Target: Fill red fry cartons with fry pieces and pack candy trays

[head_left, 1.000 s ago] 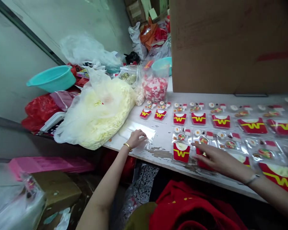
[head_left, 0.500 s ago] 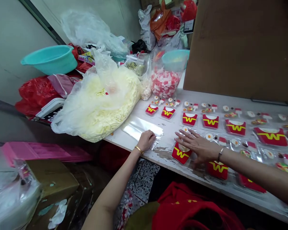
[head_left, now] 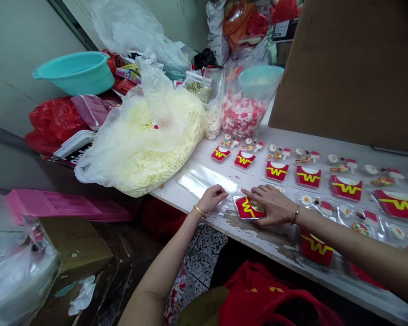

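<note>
My left hand [head_left: 215, 198] is closed at the near right end of the clear plastic bags [head_left: 204, 179], thumb and fingers pinched at the film's edge. How many layers it grips I cannot tell. My right hand [head_left: 274, 204] holds a clear blister tray with a red fries-box piece [head_left: 246, 207] marked with a yellow W, thumb at the near side and fingers over the top. The tray is turned sideways, its red end close to the bag's edge. My right fingers cover most of its small food pieces.
Filled blister trays [head_left: 277, 171] stand in rows to the right. A big bag of pale yellow pieces [head_left: 163, 149] lies at the left, beside a bag of pink-and-white pieces [head_left: 243, 115]. A cardboard sheet [head_left: 347, 72] rises behind; a turquoise basin [head_left: 75, 74] sits back left.
My right hand has closed on the nearest tray, turned it and brought it left toward the bags. My left hand has shifted slightly, fingers now pinching the film's edge. The view has moved a little.
</note>
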Demonstrator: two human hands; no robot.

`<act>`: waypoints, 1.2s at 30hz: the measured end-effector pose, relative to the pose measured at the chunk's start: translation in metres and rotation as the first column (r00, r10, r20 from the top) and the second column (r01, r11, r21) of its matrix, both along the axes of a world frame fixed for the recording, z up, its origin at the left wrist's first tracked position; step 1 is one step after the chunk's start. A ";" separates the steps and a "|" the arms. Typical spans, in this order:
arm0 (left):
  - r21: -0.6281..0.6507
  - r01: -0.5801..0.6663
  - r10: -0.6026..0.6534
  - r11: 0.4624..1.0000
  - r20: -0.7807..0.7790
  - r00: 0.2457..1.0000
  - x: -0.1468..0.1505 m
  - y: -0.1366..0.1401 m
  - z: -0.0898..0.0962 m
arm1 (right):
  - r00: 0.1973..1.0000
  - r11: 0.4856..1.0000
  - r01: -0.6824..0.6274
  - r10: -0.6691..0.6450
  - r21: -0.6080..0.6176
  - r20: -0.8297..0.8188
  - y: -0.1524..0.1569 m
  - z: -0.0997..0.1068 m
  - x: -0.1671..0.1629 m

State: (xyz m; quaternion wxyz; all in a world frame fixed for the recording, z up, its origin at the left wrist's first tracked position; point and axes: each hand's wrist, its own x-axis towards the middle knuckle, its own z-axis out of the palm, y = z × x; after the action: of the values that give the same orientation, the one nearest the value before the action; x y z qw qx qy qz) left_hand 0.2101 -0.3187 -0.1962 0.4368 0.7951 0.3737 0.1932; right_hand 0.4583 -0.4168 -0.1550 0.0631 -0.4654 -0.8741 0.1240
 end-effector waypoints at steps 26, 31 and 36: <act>0.573 0.014 0.343 0.819 -0.510 0.789 -0.015 -0.078 0.019 | 0.960 0.968 0.250 -0.251 0.019 0.122 -0.015 -0.008 -0.046; 0.530 -0.034 0.324 0.847 -0.465 0.824 -0.005 -0.098 0.020 | 0.927 0.935 0.352 -0.342 -0.048 0.152 -0.009 -0.007 -0.057; 0.521 0.082 0.230 0.850 -0.506 0.831 0.016 -0.112 0.032 | 0.932 0.940 0.341 -0.334 -0.028 0.137 -0.009 -0.007 -0.059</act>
State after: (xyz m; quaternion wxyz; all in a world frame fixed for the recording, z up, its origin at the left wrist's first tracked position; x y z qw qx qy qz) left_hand 0.2257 -0.4305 -0.1638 0.0699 0.8885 0.4485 0.0674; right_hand 0.3989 -0.4257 -0.1617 0.0144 -0.6173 -0.7798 0.1031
